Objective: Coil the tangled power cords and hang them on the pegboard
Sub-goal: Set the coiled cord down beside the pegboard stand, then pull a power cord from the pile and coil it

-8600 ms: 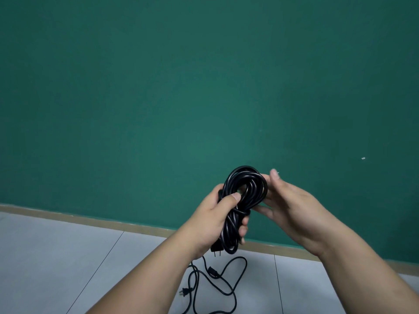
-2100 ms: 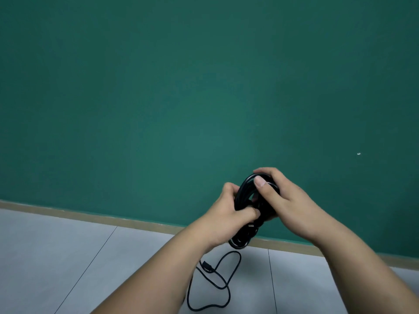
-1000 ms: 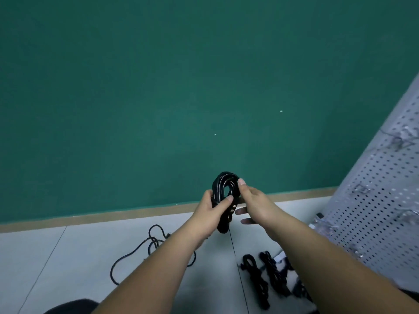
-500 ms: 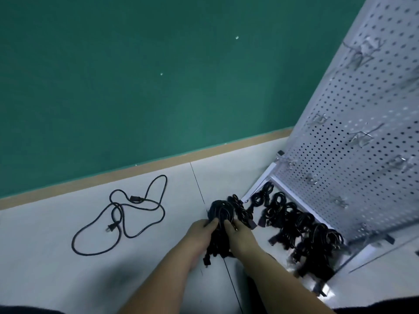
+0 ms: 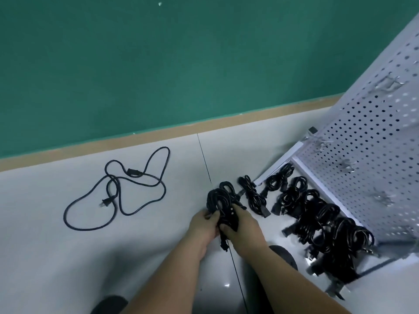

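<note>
A tan baseboard (image 5: 158, 134) is running along the foot of the green wall (image 5: 158, 64), with the pale tiled floor (image 5: 45, 234) lying just below it.

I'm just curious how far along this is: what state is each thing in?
Held cord: coiled, gripped by both hands.
Left hand: grips held cord.
Right hand: grips held cord.
Loose cord: uncoiled, on floor.
Other cords: coiled, lying by pegboard.
Hooks: bare, those in view.
</note>
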{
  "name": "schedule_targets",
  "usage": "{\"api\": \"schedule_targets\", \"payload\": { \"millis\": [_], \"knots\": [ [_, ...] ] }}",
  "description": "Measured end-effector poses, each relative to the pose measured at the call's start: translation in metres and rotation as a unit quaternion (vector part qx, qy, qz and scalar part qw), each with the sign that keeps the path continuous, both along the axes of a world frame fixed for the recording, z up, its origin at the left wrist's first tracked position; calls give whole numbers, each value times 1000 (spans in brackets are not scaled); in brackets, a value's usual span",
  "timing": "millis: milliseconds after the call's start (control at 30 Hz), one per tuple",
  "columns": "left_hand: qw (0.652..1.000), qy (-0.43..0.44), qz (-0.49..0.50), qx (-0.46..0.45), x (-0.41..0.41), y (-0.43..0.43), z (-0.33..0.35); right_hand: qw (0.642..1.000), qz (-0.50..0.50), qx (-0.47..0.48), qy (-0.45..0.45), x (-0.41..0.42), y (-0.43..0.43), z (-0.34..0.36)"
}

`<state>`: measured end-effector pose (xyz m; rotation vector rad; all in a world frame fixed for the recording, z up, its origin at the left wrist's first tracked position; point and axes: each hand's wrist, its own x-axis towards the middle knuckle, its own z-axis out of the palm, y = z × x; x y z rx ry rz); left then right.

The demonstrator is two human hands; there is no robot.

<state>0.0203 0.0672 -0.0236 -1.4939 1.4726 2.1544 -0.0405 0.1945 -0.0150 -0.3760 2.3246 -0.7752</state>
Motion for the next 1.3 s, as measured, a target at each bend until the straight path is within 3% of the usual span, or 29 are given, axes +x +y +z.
{"api": "schedule_targets", "payload": {
  "millis": [167, 367, 533, 633, 867, 1100, 1233, 1300],
  "knots": [
    [991, -36, -103, -76, -4, -3, -23, 975, 103, 173, 98, -19, -9, -13],
    [970, -51, -178, -159, 9, -20, -28, 974, 99, 124, 164, -20, -9, -17],
    [914, -116, -256, -291, 28, -49, -21, 960, 153, 83, 221, -25, -41, -7],
    [881, -154, -291, -340, 45, -73, -14, 956, 189, 69, 215, -27, -70, 2],
    [849, -213, -277, -396, 79, -141, -8, 936, 313, 71, 143, -24, -136, 9],
    [812, -241, -330, -416, 90, -178, -36, 935, 329, 67, 115, -21, -163, -5],
    [763, -257, -357, -474, 99, -176, -50, 937, 325, 75, 101, -23, -167, -9],
    [755, -240, -352, -498, 102, -173, -48, 940, 320, 77, 91, -22, -171, -9]
  ]
}}
